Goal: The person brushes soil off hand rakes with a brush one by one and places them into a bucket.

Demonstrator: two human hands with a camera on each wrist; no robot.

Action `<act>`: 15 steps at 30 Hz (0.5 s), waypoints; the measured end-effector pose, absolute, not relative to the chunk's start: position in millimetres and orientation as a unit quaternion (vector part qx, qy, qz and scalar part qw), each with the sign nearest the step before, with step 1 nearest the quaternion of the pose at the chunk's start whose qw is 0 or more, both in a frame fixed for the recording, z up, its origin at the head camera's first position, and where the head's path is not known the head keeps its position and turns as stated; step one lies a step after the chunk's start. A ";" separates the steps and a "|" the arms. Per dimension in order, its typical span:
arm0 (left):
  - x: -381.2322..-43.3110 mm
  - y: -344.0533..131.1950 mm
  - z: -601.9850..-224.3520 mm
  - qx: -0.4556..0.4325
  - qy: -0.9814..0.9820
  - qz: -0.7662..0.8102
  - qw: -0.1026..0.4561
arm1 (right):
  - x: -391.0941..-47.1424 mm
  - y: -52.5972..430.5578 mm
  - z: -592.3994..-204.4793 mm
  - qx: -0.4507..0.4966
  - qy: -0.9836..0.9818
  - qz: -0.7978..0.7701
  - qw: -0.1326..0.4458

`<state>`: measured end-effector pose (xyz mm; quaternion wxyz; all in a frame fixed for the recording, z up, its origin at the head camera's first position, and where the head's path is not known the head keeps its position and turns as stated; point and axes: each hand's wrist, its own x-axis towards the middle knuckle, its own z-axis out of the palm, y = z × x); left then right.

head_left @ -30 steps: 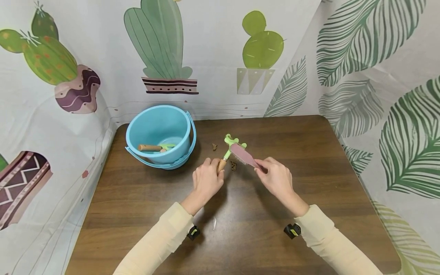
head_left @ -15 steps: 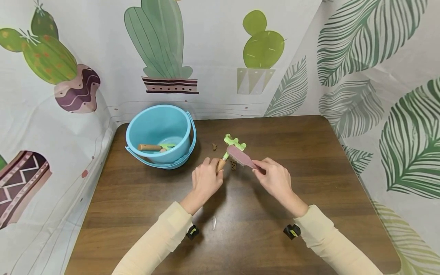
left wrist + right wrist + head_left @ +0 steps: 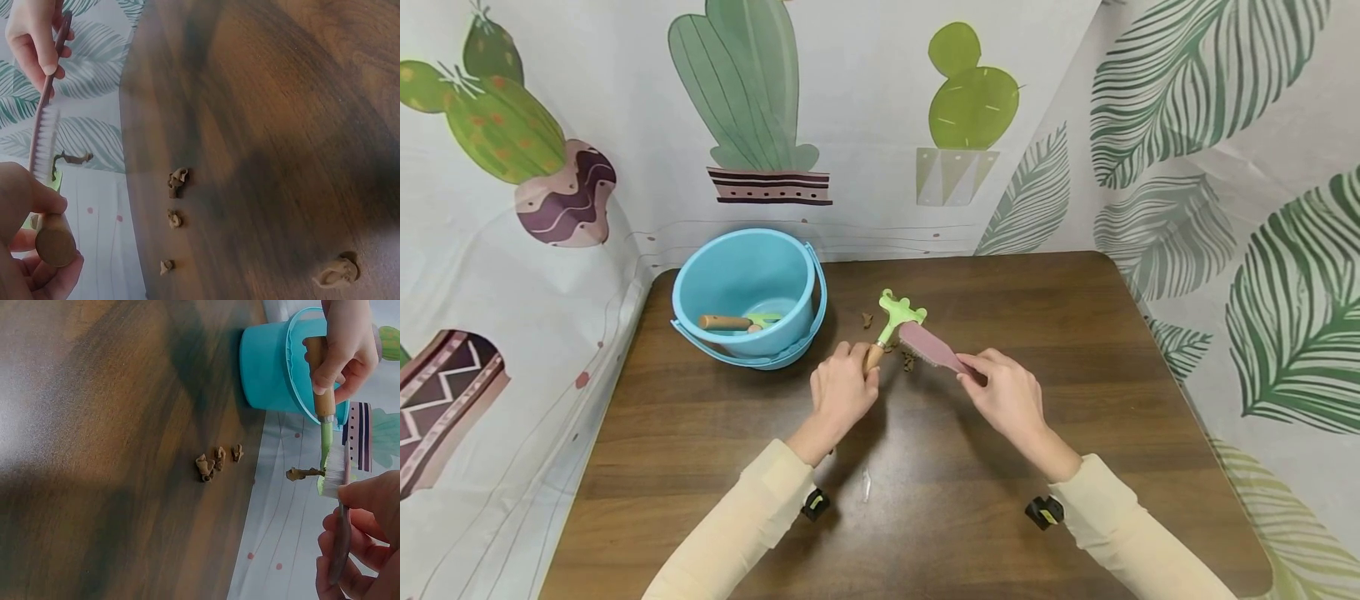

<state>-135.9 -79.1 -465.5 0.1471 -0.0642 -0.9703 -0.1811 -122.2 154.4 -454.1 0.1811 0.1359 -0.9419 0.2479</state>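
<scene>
My left hand grips the wooden handle of a small hand rake with a light green head. My right hand holds a pink brush by its handle, fingers curled round it in the right wrist view. The brush's white bristles meet the green rake head. From the rake hangs a brown, crumpled clump, above the table. Several similar brown clumps lie on the wood below, and another clump sits apart near my left wrist.
A light blue bucket with its handle down stands at the back left. Inside lies a wooden-handled green tool. A small clear sliver lies on the brown table, before a patterned cloth backdrop.
The rake and my left hand have shifted slightly left. Against the rake, the brush has slid from the head down toward its lower edge. More brown bits show on the table.
</scene>
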 end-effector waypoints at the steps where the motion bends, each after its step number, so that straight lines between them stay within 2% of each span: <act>1: -136.2 -79.6 -465.2 -0.063 -0.970 -0.181 0.147 | -122.7 155.2 -454.6 0.136 -0.941 0.249 0.185; 15: -130.3 -75.1 -465.1 -0.093 -0.968 -0.179 0.149 | -128.2 152.5 -453.6 0.135 -0.940 0.253 0.185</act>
